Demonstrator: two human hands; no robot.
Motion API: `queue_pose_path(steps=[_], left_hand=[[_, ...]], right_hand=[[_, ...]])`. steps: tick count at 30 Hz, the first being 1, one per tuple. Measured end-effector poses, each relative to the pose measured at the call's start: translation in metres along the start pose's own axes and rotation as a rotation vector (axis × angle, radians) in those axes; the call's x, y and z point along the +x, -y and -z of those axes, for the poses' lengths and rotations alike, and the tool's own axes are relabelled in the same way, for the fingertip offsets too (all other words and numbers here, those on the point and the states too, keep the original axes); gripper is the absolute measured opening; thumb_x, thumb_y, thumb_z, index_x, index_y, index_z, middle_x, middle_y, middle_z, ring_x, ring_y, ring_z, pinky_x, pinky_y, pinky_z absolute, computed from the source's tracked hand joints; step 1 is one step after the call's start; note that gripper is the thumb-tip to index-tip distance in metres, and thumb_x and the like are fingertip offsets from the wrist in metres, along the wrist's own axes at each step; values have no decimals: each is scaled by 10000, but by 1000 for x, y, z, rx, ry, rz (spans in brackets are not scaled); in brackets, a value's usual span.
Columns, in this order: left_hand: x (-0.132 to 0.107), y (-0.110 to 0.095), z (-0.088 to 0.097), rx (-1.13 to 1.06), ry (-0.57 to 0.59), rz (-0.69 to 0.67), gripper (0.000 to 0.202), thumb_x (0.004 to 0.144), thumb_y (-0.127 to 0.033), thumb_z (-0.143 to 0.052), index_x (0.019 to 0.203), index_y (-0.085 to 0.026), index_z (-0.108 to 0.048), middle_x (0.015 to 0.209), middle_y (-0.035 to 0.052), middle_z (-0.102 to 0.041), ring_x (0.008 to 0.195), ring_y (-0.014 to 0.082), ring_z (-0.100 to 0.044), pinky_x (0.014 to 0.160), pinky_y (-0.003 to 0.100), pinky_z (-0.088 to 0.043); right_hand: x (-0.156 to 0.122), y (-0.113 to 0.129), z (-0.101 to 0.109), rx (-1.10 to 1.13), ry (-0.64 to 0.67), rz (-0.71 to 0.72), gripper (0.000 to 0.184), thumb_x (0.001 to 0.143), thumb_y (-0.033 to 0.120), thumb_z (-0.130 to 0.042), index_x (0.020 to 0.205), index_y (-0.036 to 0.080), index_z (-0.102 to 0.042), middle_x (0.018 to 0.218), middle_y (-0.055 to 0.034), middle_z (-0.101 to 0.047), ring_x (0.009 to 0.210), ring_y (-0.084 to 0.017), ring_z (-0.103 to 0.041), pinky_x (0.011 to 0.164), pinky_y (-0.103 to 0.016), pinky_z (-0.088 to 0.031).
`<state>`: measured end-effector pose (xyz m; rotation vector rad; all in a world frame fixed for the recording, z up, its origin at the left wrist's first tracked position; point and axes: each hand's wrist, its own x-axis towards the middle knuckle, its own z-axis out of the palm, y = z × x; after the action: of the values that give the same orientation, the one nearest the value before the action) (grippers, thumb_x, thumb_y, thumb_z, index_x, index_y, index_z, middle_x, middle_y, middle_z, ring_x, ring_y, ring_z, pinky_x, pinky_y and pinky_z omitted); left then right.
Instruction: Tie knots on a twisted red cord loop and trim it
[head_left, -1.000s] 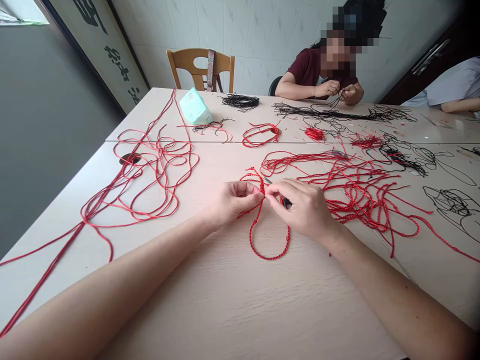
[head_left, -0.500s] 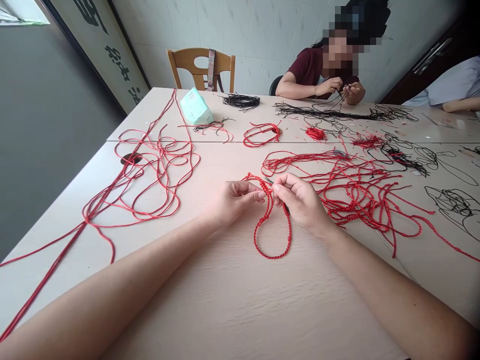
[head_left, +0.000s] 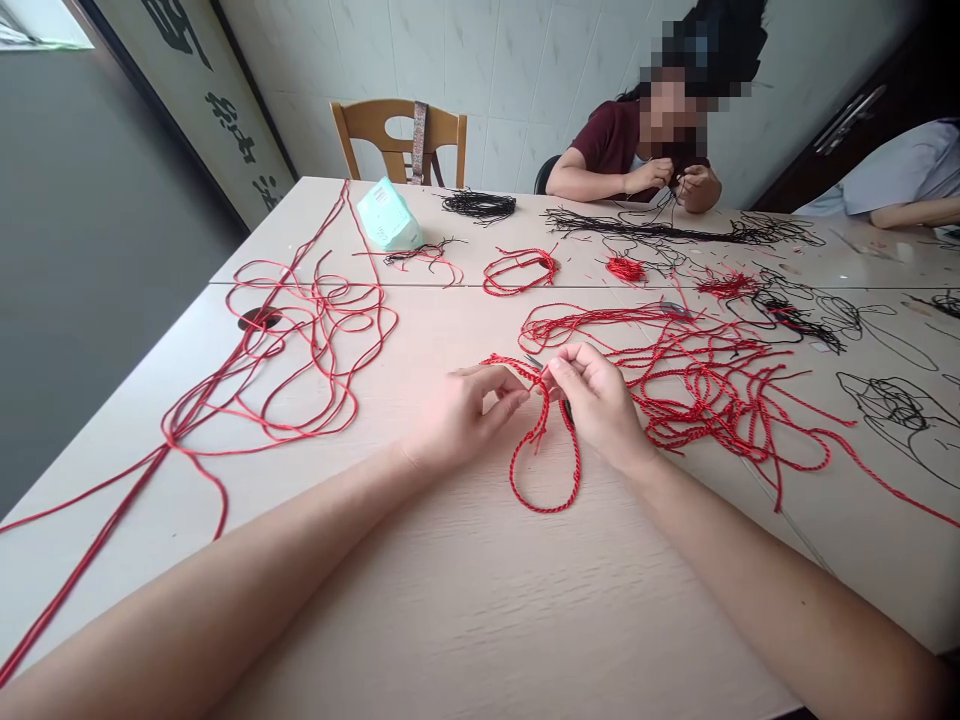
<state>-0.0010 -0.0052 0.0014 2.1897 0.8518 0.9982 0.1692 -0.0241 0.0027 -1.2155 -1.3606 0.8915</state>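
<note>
A twisted red cord (head_left: 545, 509) hangs in a loop between my two hands, just above or on the table. My left hand (head_left: 476, 410) pinches the cord near its knotted part with thumb and forefinger; it is slightly blurred. My right hand (head_left: 596, 395) is closed on the other side of the knot, with the cord at its fingertips. A thin dark metal tip (head_left: 533, 361) sticks out past the right fingers, and a dark part shows below them. The tool's kind is mostly hidden by the hand.
Several twisted red cords (head_left: 705, 420) lie heaped at the right, with black cord (head_left: 896, 405) beyond. Long smooth red cords (head_left: 322, 380) tangle at the left. A pale green packet (head_left: 388, 215) stands at the back. Across the table, a person (head_left: 600, 160) handles black cord.
My left hand has shifted slightly and turned, its thumb and forefinger now bowed apart above their tips. My right hand stays close to the knot. The whole view has moved a little.
</note>
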Motion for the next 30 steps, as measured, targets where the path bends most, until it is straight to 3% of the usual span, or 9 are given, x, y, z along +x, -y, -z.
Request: queue_pose_path(steps=[4, 6, 10, 12, 15, 20, 22, 26, 30], left_hand=[[1, 2, 1, -78, -116, 144, 219, 854, -323, -494, 836, -160, -638, 808, 26, -665, 734, 125, -570, 706, 242, -414], [2, 3, 2, -110, -143, 224, 255, 846, -366, -501, 844, -160, -651, 803, 29, -665, 703, 126, -551, 675, 249, -404], [4, 1, 0, -438, -51, 321, 302, 834, -406, -515, 891, -146, -656, 842, 48, -666, 777, 145, -567, 736, 268, -414], [5, 1, -1, -645, 7, 348, 292, 818, -400, -542, 862, -136, -658, 836, 52, -665, 819, 157, -579, 799, 287, -412], [5, 2, -2, -794, 5, 414, 248, 779, -375, -599, 768, -133, -649, 780, 41, -656, 778, 149, -579, 797, 291, -408], [1, 2, -6, -892, -47, 481, 201, 775, -336, -612, 750, -138, -642, 767, 27, -637, 753, 125, -545, 749, 252, -382], [0, 1, -8, -929, -82, 510, 187, 769, -322, -618, 730, -141, -636, 739, 17, -624, 726, 114, -524, 725, 239, -369], [-1, 0, -11, -958, -133, 543, 188, 759, -318, -626, 681, -149, -609, 687, -5, -576, 655, 89, -462, 657, 219, -340], [-1, 2, -13, -871, -153, 499, 224, 760, -373, -620, 754, -150, -623, 744, 8, -596, 651, 89, -467, 646, 226, -351]], right_hand=[[-3, 5, -2, 189, 238, -218, 254, 847, 420, -507, 820, 173, -558, 768, -28, -602, 695, -134, -573, 665, -276, -470], [-4, 7, -3, 187, 302, -227, 253, 838, 409, -529, 815, 163, -582, 759, -31, -619, 714, -138, -579, 696, -279, -464], [-6, 8, -2, -15, 248, -88, 246, 854, 376, -514, 771, 159, -593, 709, -21, -623, 700, -133, -563, 693, -261, -432], [-8, 9, -1, -182, 242, -30, 265, 868, 369, -489, 733, 163, -588, 662, -9, -608, 631, -122, -541, 628, -244, -409], [-12, 10, -2, -453, 229, 75, 286, 890, 339, -452, 688, 173, -568, 531, 28, -540, 464, -91, -445, 504, -231, -329], [-17, 11, -6, -967, 122, 504, 207, 879, 195, -451, 728, 170, -590, 613, -11, -594, 562, -124, -510, 542, -265, -288], [-17, 11, -6, -1106, 115, 607, 196, 873, 154, -450, 758, 175, -608, 643, -18, -612, 606, -137, -530, 556, -275, -281], [-15, 9, -5, -1128, 105, 612, 178, 880, 178, -462, 792, 193, -616, 655, -7, -626, 622, -140, -550, 547, -275, -284], [-11, 7, -3, -884, 121, 448, 139, 878, 258, -493, 825, 199, -607, 695, -2, -640, 601, -131, -560, 546, -255, -346]])
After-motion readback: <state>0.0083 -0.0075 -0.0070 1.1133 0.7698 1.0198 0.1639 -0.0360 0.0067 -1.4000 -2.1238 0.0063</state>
